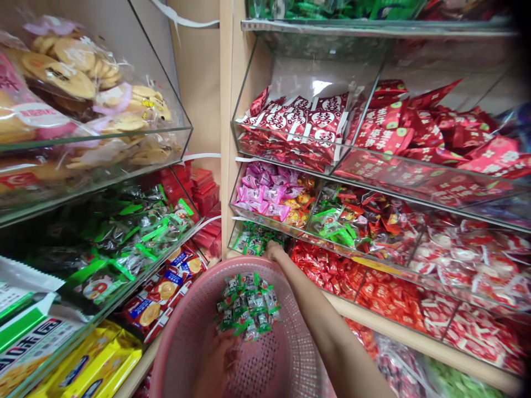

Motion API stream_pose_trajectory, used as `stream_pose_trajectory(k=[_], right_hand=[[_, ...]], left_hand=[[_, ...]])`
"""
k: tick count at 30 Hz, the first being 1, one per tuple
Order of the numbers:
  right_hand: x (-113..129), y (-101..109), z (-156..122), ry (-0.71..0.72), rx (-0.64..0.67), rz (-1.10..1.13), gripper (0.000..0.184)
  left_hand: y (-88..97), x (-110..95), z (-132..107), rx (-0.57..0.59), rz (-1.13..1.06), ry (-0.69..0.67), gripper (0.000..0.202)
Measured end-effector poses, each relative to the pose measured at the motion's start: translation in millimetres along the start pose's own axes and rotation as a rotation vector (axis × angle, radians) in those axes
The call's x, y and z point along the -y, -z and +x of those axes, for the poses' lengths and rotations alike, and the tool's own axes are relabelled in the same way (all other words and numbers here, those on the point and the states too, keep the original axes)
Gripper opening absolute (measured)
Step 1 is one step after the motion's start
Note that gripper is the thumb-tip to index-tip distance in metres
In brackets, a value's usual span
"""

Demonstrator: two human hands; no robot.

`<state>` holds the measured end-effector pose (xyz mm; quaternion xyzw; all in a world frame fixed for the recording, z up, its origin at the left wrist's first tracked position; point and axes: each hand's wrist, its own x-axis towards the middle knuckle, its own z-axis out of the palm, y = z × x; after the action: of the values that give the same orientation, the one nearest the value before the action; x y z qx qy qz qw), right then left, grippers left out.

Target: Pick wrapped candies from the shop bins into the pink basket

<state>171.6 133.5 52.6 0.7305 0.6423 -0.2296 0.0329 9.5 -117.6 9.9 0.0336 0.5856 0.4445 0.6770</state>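
Observation:
A pink perforated basket [286, 359] sits low in the middle, with a heap of green-and-white wrapped candies [248, 307] inside. My left hand [215, 362] shows through the basket's mesh wall, pressed against its underside; its fingers are blurred by the plastic. My right arm stretches forward over the basket's rim, and my right hand [272, 250] reaches into the clear bin of green-wrapped candies [253, 239] on the low right shelf. Its fingers are buried among the wrappers, out of sight.
Clear acrylic bins line the shelves: red sachets [302, 124], pink candies [265, 190], mixed red and green sweets [352, 218], red packets [332, 271] on the right. On the left are biscuits [78, 72], green-wrapped snacks [136, 232] and yellow packs [99, 362]. A wooden post [226, 110] divides them.

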Motion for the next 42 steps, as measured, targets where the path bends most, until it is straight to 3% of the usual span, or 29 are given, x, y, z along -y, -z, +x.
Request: stream_pose_trajectory(k=[5, 10, 13, 15, 19, 21, 24, 27, 33, 42], right_hand=[[1.0, 4.4, -28.8, 0.071, -0.227, 0.076, 0.036], [-5.7, -4.2, -86.6, 0.412, -0.513, 0.557, 0.020], [-10.5, -18.8, -137.6, 0.555, -0.457, 0.820, 0.021], [-11.8, -27.6, -171.3, 0.561, -0.402, 0.872, 0.021], [-10.4, -36.5, -217.4, 0.523, -0.346, 0.873, 0.020], [-10.1, -38.6, -227.2, 0.518, -0.333, 0.920, 0.025], [-12.6, -42.8, -231.3, 0.484, -0.217, 1.130, 0.035], [-16.7, -48.4, -231.6, 0.451, -0.116, 1.288, 0.026], [-18.1, -58.7, -235.2, 0.375, -0.247, 1.273, 0.032], [-15.9, -73.6, -248.9, 0.305, -0.259, 1.331, 0.032]], left_hand=[[5.3, 4.2, 1.1, 0.053, 0.001, -0.037, 0.020], [2.6, -9.2, -8.5, 0.111, 0.146, -0.228, 0.033], [-11.6, -38.3, -23.9, 0.107, 0.280, -0.474, 0.039], [-23.9, -59.1, -34.0, 0.114, 0.318, -0.610, 0.041], [-42.6, -80.4, -43.5, 0.257, 0.438, -0.708, 0.039], [-46.0, -80.5, -43.4, 0.308, 0.509, -0.706, 0.033], [-45.9, -78.0, -42.2, 0.277, 0.522, -0.740, 0.029], [-45.2, -78.7, -43.2, 0.245, 0.525, -0.791, 0.028], [-47.4, -77.5, -46.1, 0.221, 0.531, -0.849, 0.027], [-43.4, -54.8, -44.2, 0.151, 0.401, -0.780, 0.029]])
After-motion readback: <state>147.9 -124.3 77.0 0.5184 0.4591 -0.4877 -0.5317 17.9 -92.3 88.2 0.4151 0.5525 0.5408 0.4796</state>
